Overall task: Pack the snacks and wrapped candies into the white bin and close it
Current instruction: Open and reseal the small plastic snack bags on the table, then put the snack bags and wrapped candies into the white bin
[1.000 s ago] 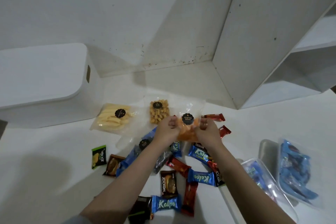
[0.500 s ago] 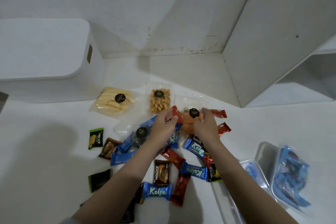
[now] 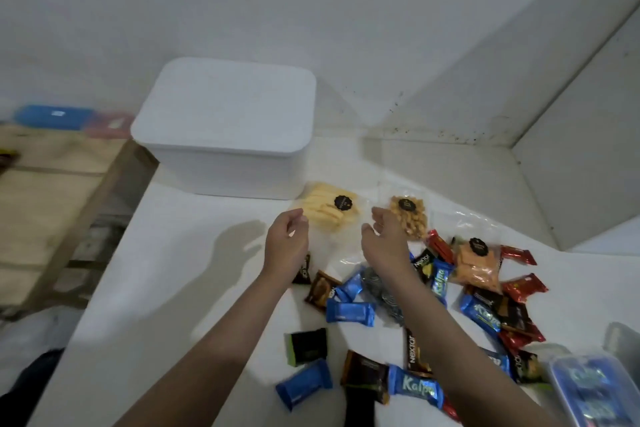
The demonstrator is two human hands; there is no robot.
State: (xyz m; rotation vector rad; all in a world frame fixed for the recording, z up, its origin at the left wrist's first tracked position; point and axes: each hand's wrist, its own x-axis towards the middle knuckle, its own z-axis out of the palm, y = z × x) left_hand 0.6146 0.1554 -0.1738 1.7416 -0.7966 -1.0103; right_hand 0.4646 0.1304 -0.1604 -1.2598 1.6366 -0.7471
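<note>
Both grips empty: left hand (image 3: 286, 242) and right hand (image 3: 383, 242) hover with fingers loosely curled, just in front of the lidded white bin (image 3: 227, 128). Pale stick snack bag (image 3: 327, 210) touches the bin's front corner; nut bag (image 3: 409, 218) beside it. Wrapped candies (image 3: 349, 310) litter the surface (image 3: 173, 288) nearer the person. Bare surface lies left of the hands, to its edge.

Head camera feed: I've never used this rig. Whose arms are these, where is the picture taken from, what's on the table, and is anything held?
No machine: a person's bare arms, filmed by a camera on their head looking down. The left hand and right hand hover loosely curled, holding nothing. Ahead stands the white bin, lid on. On the white table lie three clear snack bags: yellow sticks, brown nuggets, orange crackers. Nearer lie scattered wrapped candies in blue, red and dark wrappers. A clear tub sits at the right edge.
</note>
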